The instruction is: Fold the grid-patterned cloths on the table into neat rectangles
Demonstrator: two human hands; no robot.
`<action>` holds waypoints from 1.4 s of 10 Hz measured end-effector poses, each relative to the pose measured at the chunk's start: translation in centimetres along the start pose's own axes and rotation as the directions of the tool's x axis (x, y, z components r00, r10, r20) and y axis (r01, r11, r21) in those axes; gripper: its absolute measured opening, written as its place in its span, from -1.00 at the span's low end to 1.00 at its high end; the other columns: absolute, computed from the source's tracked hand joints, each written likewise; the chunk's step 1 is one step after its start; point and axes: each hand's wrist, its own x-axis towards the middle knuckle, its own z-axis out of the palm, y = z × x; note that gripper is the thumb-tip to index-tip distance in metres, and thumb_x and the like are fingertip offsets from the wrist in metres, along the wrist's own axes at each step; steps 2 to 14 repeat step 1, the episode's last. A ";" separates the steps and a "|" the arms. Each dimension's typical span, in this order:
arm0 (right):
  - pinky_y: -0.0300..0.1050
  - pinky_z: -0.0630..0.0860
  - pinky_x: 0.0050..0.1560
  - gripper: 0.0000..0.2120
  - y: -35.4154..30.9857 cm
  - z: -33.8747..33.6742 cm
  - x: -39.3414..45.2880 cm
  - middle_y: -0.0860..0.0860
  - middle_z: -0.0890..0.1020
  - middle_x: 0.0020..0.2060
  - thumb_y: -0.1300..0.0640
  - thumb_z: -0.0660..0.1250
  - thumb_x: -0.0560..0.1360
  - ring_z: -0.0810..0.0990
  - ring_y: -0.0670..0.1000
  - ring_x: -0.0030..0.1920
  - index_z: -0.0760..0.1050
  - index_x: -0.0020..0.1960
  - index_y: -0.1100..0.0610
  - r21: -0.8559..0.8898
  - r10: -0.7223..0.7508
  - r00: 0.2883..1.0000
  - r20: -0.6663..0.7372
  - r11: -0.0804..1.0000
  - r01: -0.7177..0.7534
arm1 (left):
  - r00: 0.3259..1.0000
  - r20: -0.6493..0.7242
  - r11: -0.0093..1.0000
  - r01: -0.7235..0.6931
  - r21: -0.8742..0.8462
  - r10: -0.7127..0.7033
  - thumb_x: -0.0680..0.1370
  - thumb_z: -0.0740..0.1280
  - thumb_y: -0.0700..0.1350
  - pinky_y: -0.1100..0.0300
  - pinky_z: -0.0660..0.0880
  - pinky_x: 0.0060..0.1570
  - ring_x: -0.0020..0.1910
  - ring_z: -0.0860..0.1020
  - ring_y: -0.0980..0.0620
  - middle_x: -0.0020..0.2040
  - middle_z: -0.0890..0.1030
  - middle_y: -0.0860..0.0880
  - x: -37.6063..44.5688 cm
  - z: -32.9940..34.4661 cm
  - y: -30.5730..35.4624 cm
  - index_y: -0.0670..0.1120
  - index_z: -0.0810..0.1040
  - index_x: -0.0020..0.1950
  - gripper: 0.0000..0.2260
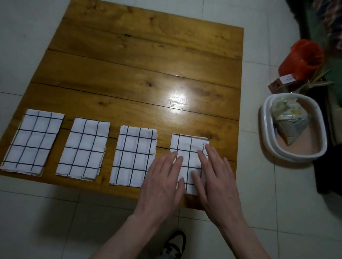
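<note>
- Left hand (162, 178) and right hand (215, 174) press flat, fingers straight, clamping nothing, on the fourth folded cloth (187, 149) at the tabletop (142, 69) near-right corner
- Risk: lifting unevenly could drag layers askew; its near edge sits at the tabletop's front edge, so a pull may slide it off
- Third cloth (133, 157) lies just left; far side offers open room
</note>
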 end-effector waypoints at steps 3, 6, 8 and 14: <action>0.09 0.20 0.59 -0.44 -2.8 -4.8 0.1 0.05 0.21 0.64 -0.09 0.13 0.69 0.17 0.03 0.63 0.21 0.64 0.07 0.046 0.000 0.998 -0.062 0.999 0.003 | 0.995 -0.058 0.994 0.074 -0.086 -0.079 0.70 0.18 0.00 -0.05 0.31 0.55 0.54 0.36 -0.04 0.50 0.46 -0.11 0.0 -4.9 0.7 -0.12 0.39 0.55 -0.56; 0.09 0.20 0.59 -0.44 -2.8 -4.8 0.1 0.05 0.21 0.64 -0.09 0.13 0.69 0.17 0.03 0.63 0.21 0.64 0.07 0.046 0.000 0.998 -0.062 0.999 0.003 | 0.995 -0.058 0.994 0.074 -0.086 -0.079 0.70 0.18 0.00 -0.05 0.31 0.55 0.54 0.36 -0.04 0.50 0.46 -0.11 0.0 -4.9 0.7 -0.12 0.39 0.55 -0.56; 0.09 0.20 0.59 -0.44 -2.8 -4.8 0.1 0.05 0.21 0.64 -0.09 0.13 0.69 0.17 0.03 0.63 0.21 0.64 0.07 0.046 0.000 0.998 -0.062 0.999 0.003 | 0.995 -0.058 0.994 0.074 -0.086 -0.079 0.70 0.18 0.00 -0.05 0.31 0.55 0.54 0.36 -0.04 0.50 0.46 -0.11 0.0 -4.9 0.7 -0.12 0.39 0.55 -0.56; 0.09 0.20 0.59 -0.44 -2.8 -4.8 0.1 0.05 0.21 0.64 -0.09 0.13 0.69 0.17 0.03 0.63 0.21 0.64 0.07 0.046 0.000 0.998 -0.062 0.999 0.003 | 0.995 -0.058 0.994 0.074 -0.086 -0.079 0.70 0.18 0.00 -0.05 0.31 0.55 0.54 0.36 -0.04 0.50 0.46 -0.11 0.0 -4.9 0.7 -0.12 0.39 0.55 -0.56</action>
